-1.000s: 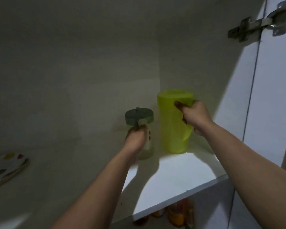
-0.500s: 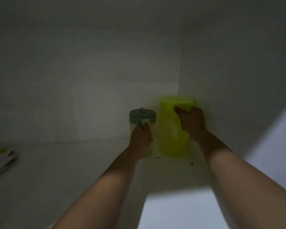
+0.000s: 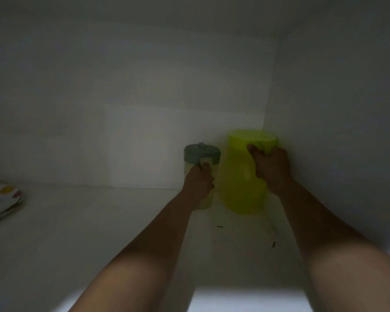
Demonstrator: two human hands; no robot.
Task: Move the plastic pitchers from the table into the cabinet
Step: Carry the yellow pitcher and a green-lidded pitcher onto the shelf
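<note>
Two plastic pitchers stand side by side deep in the back right corner of the cabinet shelf [image 3: 99,233]. The small clear pitcher with a grey-green lid [image 3: 202,154] is on the left; my left hand [image 3: 199,183] grips its handle. To its right is the taller lime-green pitcher [image 3: 241,176], close to the right wall. My right hand [image 3: 271,170] grips that pitcher's handle near the rim. Both pitchers are upright and their bases appear to rest on the shelf.
A patterned plate [image 3: 2,203] lies at the shelf's far left. The cabinet's white back wall [image 3: 167,143] and right wall [image 3: 336,131] close in the corner. Two small dark specks [image 3: 220,226] lie on the shelf in front of the pitchers.
Both hands have pushed the pitchers from near the shelf's front edge deeper toward the back corner. The view has moved in, so the door and hinge are out of sight.
</note>
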